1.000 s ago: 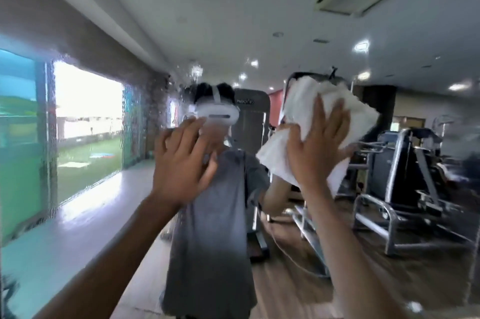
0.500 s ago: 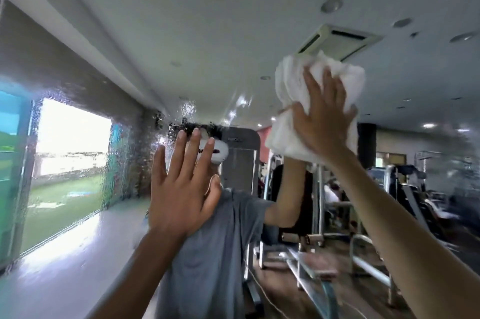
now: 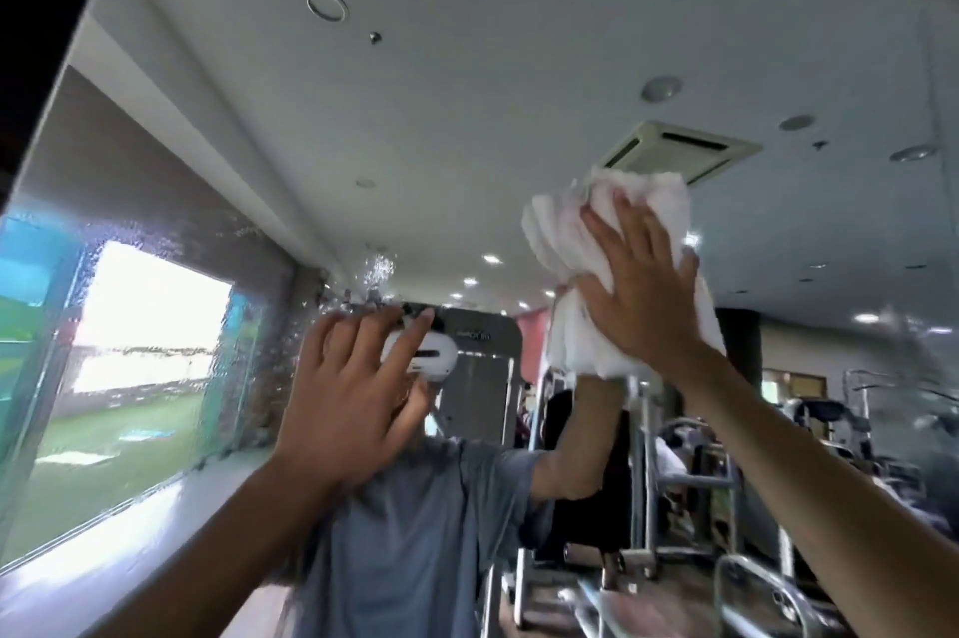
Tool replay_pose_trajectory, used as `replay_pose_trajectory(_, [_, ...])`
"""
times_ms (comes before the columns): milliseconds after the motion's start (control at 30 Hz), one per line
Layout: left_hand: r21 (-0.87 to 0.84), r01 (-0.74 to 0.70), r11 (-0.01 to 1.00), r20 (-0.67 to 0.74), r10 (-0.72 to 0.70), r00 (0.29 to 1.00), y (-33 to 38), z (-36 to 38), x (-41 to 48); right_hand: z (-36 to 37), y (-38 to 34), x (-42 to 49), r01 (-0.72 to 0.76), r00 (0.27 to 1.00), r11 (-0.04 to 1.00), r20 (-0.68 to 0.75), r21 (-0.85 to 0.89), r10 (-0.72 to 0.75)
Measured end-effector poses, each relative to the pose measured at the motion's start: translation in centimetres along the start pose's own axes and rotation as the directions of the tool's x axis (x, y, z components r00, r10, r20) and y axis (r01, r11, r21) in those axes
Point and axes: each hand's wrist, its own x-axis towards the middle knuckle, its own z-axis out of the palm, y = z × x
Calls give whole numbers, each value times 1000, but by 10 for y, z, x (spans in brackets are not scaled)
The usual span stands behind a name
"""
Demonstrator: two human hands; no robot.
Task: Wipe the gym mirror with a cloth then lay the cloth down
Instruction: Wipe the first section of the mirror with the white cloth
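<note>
The gym mirror [image 3: 467, 128] fills almost the whole view, with droplets and smears on its left part. A crumpled white cloth [image 3: 565, 232] is pressed against the glass high on the right. My right hand [image 3: 641, 289] lies flat on the cloth with fingers spread and straight. My left hand [image 3: 353, 393] is raised in front of the mirror at centre left, fingers straight and together, holding nothing; whether it touches the glass I cannot tell. The mirror reflects me in a grey shirt with my arm up to the cloth.
The mirror's dark frame edge [image 3: 46, 14] runs up the far left. Reflected in the glass are gym machines [image 3: 674, 507] at lower right, a bright window [image 3: 150, 321] at left and a ceiling air vent [image 3: 680, 152].
My right hand has pushed the cloth upward on the glass, from head height to near the reflected ceiling vent. The view has tilted up. My left hand stays raised and open.
</note>
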Motion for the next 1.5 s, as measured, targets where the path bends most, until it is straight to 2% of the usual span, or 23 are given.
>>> replay_pose_trajectory(67, [-1, 30, 1000, 4, -30, 1000, -3, 4, 35, -1, -25, 33, -183, 983, 978, -14, 100, 186])
replay_pose_trajectory(100, [-4, 44, 999, -1, -44, 999, -5, 6, 51, 1, -37, 38, -168, 984, 982, -38, 89, 171])
replay_pose_trajectory(167, [-6, 63, 998, -24, -64, 998, -11, 9, 81, 7, -49, 30, 80, 993, 997, -86, -8, -81])
replay_pose_trajectory(267, [-39, 91, 995, -33, -93, 995, -22, 11, 103, 13, -19, 5, 523, 850, 844, 5, -115, -527])
replay_pose_trajectory(333, [-31, 104, 994, -13, -104, 994, -25, 13, 104, 8, 16, 7, 647, 762, 750, 79, -136, -643])
replay_pose_trajectory(367, [-20, 103, 994, 2, -103, 995, -25, 14, 103, 5, 32, 13, 648, 761, 749, 89, -138, -642])
replay_pose_trajectory(433, [-9, 94, 996, 44, -93, 995, -24, 16, 102, -2, 51, 33, 515, 857, 851, 41, -105, -514])
replay_pose_trajectory(500, [-7, 94, 996, 74, -94, 993, -25, 16, 103, -6, 47, 57, 256, 961, 964, -93, -66, -261])
replay_pose_trajectory(567, [-5, 85, 996, 88, -85, 992, -26, 16, 103, -2, 23, 74, -37, 986, 999, -163, -29, 32])
replay_pose_trajectory(633, [-7, 77, 997, 91, -76, 993, -27, 15, 103, 6, -5, 68, -85, 982, 995, -172, -57, 74])
replay_pose_trajectory(700, [-10, 73, 997, 87, -72, 994, -27, 14, 102, 11, -15, 41, 244, 958, 966, -129, -88, -254])
replay_pose_trajectory(767, [-13, 76, 997, 80, -75, 994, -26, 14, 102, 6, 6, 13, 644, 761, 753, 6, -132, -649])
replay_pose_trajectory(800, [-15, 83, 996, 74, -82, 994, -25, 14, 102, 1, 24, 7, 752, 656, 645, 60, -139, -752])
replay_pose_trajectory(833, [-14, 90, 996, 67, -88, 994, -24, 14, 103, -3, 44, 5, 787, 614, 599, 91, -149, -784])
replay_pose_trajectory(900, [-1, 102, 995, 55, -102, 993, -19, 15, 109, -6, 79, 11, 670, 739, 723, 57, -171, -671])
replay_pose_trajectory(967, [12, 128, 992, 43, -128, 991, -11, 16, 117, -7, 95, 33, 367, 925, 923, -63, -116, -376])
replay_pose_trajectory(1000, [9, 149, 989, 41, -149, 988, -7, 18, 120, -8, 89, 48, 194, 967, 976, -146, -99, -207])
replay_pose_trajectory(1100, [-10, 193, 981, 25, -193, 981, -1, 25, 120, -2, 38, 84, -249, 946, 968, -216, 0, 243])
replay_pose_trajectory(1167, [-13, 191, 981, -3, -192, 981, -4, 28, 117, 5, 6, 76, -173, 964, 985, -209, -26, 164])
replay_pose_trajectory(1233, [-28, 181, 983, -17, -182, 983, -5, 29, 117, 8, -2, 44, 149, 973, 986, -167, -80, -160])
replay_pose_trajectory(1333, [-33, 129, 991, 0, -129, 992, -4, 30, 120, 5, 41, -1, 536, 842, 835, 4, -123, -540])
replay_pose_trajectory(1400, [-31, 113, 993, 37, -112, 993, -3, 31, 122, -4, 76, -3, 512, 858, 849, 38, -129, -512])
replay_pose_trajectory(1500, [-27, 121, 992, 56, -119, 991, -4, 31, 122, -9, 91, 40, 134, 984, 987, -105, -94, -144])
